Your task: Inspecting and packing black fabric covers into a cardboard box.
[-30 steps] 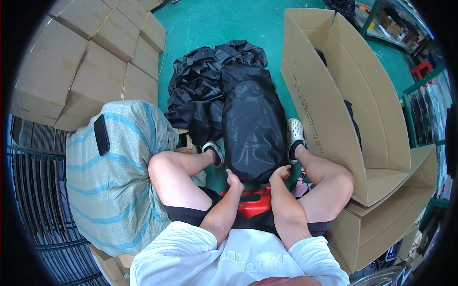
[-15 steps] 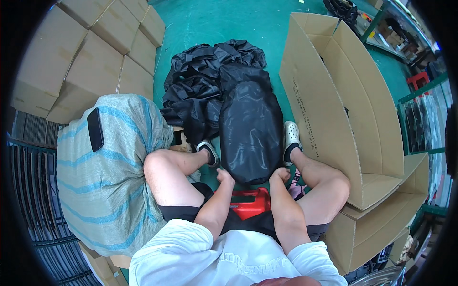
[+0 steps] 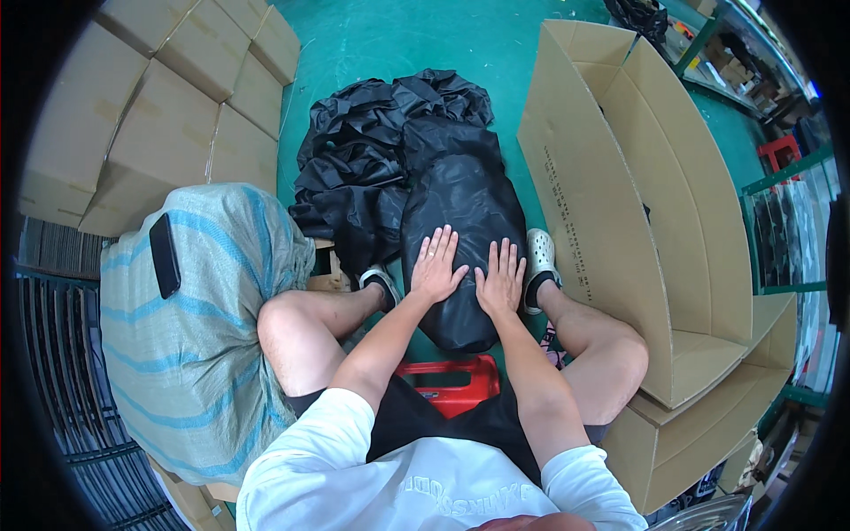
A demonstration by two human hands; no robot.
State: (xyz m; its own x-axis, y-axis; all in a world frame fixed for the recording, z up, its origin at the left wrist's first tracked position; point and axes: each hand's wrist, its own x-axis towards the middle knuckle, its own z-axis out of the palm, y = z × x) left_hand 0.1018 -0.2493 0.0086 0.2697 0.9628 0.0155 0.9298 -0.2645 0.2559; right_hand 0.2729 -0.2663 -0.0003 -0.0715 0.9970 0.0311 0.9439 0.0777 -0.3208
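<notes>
A long black bundle, wrapped in smooth shiny sheeting, lies lengthwise on the floor between my feet. My left hand rests flat on its upper surface, fingers stretched out and slightly spread. Beside it my right hand lies flat on the same bundle, fingers apart. Neither hand holds anything. What is inside the bundle cannot be seen. Rumpled black fabric spreads on the floor to the left of the bundle and behind it.
To my left a striped woven sack carries a dark phone. Cardboard boxes are stacked at the far left. An open cardboard carton stands on my right. Under me is a red stool on the green floor.
Both hands have let go of the bundle's near end and moved forward onto its top, opening flat. The bundle's near part looks flatter and narrower.
</notes>
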